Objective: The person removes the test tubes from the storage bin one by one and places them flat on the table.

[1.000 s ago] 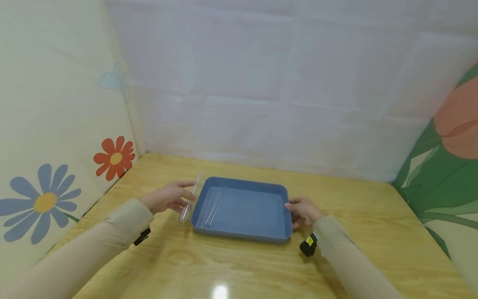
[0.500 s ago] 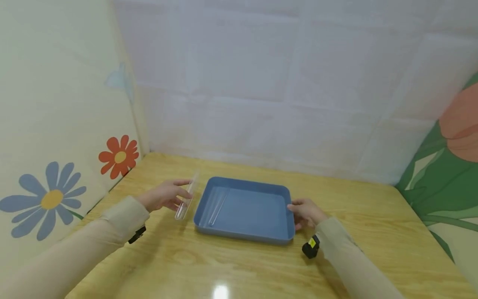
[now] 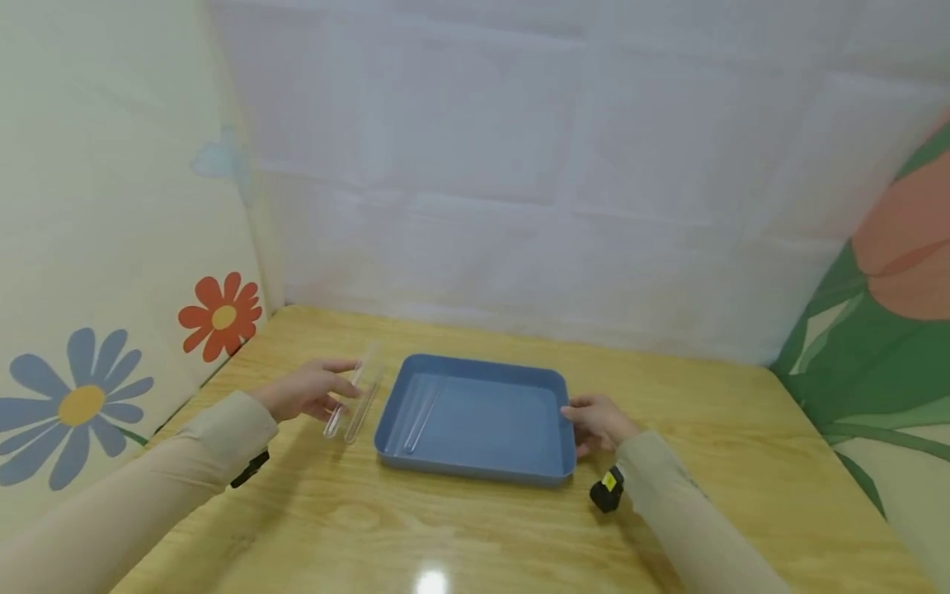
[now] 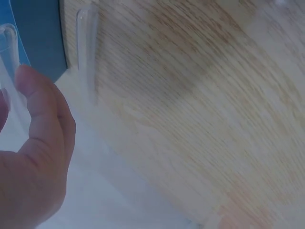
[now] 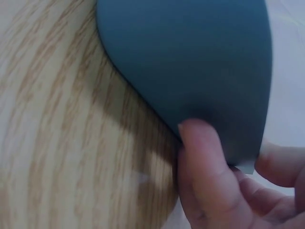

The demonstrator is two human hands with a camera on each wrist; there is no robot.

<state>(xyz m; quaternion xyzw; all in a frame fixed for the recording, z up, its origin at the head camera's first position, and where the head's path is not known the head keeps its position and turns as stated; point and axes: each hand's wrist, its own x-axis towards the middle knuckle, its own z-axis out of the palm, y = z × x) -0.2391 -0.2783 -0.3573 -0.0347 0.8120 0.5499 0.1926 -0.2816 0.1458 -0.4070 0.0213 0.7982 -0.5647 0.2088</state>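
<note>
A clear, round-ended test tube is pinched between the thumb and fingers of my left hand, tilted above the table left of the tray. Another clear test tube lies between that hand and the tray; the left wrist view shows this table tube flat on the wood. Inside the blue rectangular tray, along its left side, rests a clear tube with fainter outlines beside it, too faint to count. My right hand grips the tray's right wall, the thumb at its rim and a finger against its outside.
The wooden table extends around the tray on every side. Behind it hangs a white cloth. Flower-patterned cloths stand at the left and right.
My left hand has moved left, away from the tray, with its tube. A second tube now shows apart from it, on the table. The right hand keeps its grip on the tray.
</note>
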